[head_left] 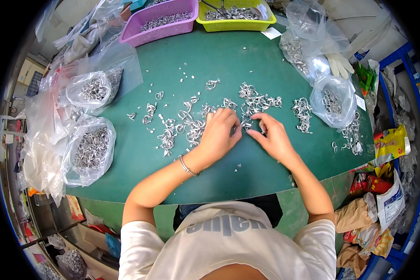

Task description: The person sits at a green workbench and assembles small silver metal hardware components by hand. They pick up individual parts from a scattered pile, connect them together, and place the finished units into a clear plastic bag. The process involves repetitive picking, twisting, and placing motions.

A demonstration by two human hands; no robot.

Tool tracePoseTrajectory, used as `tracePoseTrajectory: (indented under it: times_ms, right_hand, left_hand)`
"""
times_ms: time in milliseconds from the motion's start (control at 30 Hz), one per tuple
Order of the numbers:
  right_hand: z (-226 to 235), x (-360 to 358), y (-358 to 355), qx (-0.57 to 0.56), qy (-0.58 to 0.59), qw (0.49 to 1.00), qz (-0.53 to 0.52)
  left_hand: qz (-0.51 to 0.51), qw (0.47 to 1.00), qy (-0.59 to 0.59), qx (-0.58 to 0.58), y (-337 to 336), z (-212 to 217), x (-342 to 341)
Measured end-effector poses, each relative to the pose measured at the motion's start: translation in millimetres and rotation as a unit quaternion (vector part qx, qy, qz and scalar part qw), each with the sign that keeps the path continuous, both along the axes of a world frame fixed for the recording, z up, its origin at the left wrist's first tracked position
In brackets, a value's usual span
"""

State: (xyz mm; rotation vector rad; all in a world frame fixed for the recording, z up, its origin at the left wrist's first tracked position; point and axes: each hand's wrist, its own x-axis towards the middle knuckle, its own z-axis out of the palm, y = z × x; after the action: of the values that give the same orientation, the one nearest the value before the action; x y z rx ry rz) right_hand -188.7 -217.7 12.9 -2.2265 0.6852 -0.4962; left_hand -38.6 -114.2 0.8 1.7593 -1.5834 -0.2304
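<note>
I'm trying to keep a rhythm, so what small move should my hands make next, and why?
Probably ease the metal pieces between your left hand and right hand slightly toward you: both hands are right beside them, and the pile just beyond crowds them.

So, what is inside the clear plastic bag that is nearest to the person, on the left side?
Inside the clear plastic bag is a heap of silvery ring-shaped pieces. Only the upper ones show plainly; whatever lies deeper is covered by them.
</note>
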Motion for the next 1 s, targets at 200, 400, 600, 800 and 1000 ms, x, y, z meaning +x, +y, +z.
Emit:
tracePoseTrajectory:
  times_ms: [200,400,600,800,1000]
  right_hand:
    - [3.3,1.6,7.8,0.011,-0.061,0.998,0.009]
    - [20.1,-6.5,28.7,0.051,-0.104,0.993,0.027]
    - [29.0,-10.2,41.4,0.009,-0.141,0.990,-0.018]
    - [25.2,-11.1,42.0,-0.019,-0.165,0.985,0.046]
    - [18.9,-14.7,45.7,-0.150,-0.194,0.969,0.025]
  left_hand:
    - [0.007,0.982,0.189,-0.026,13.3,8.4,-0.4]
    - [-0.033,0.796,0.603,-0.043,26.0,14.9,-10.4]
    - [-0.057,0.792,0.604,-0.070,37.1,15.3,-24.1]
    - [-0.084,0.790,0.605,0.060,40.7,33.5,-21.8]
    - [-0.052,0.726,0.682,0.069,42.9,29.9,-24.5]
